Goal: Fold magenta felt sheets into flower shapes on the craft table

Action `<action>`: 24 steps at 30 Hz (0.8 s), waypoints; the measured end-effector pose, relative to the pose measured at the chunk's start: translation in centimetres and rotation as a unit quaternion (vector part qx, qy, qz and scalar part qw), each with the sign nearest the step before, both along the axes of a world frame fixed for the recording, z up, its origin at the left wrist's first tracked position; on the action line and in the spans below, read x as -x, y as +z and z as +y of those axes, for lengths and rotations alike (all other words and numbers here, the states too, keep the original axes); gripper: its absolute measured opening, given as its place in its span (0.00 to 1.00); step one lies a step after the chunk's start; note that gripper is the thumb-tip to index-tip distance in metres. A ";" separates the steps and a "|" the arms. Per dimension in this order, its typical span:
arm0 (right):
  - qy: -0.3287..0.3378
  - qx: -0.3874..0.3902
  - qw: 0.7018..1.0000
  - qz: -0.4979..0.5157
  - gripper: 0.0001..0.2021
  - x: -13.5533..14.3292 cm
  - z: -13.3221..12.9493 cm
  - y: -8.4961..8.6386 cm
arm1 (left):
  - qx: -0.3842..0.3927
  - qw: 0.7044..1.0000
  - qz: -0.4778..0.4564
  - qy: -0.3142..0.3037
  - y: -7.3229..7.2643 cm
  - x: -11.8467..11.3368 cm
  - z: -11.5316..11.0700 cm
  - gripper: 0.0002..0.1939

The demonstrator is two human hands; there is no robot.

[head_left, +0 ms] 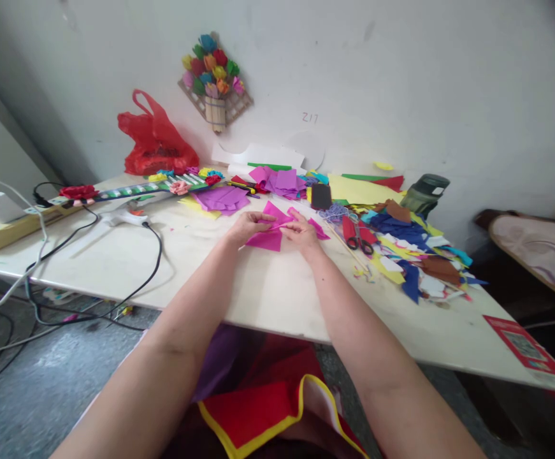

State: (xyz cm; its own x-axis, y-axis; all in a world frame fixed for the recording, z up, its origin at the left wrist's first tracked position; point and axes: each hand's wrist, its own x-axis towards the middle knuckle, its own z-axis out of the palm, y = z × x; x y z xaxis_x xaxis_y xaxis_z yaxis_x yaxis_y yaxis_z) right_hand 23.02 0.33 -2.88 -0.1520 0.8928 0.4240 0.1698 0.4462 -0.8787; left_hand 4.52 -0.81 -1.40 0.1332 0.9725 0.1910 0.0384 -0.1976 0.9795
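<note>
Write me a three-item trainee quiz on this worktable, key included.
1. True or false: the left hand and the right hand both touch magenta paper.
2. Which hand is nearer the scissors? A, left; B, right.
3. Fill in: the plastic bag near the back of the table is ____ in colour.

Key: 1, true; 2, B; 3, red.

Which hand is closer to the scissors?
Right: the right hand is just left of the scissors; the left hand is farther left, beyond the right one.
</note>
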 end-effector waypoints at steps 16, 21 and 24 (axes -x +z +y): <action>0.025 -0.071 0.995 -0.058 0.06 0.0 0.6 -0.6 | 0.006 0.996 0.089 -0.003 1.1 -0.3 -1.1 0.17; 0.014 -0.075 0.995 -0.061 0.08 0.1 0.4 -0.2 | 0.014 0.997 0.074 -0.016 1.3 -0.3 -1.3 0.16; 0.010 -0.080 0.995 -0.057 0.08 0.1 0.5 -0.2 | 0.011 0.997 0.075 -0.026 1.3 -0.4 -1.5 0.16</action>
State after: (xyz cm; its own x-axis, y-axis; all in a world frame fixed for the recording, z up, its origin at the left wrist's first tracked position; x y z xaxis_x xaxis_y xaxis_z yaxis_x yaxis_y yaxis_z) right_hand 22.94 0.81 -3.09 -0.2256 0.8117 0.5387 0.2542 0.5829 -0.7718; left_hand 4.89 -2.27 -0.06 0.2093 0.9673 0.1430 0.1750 -0.1810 0.9678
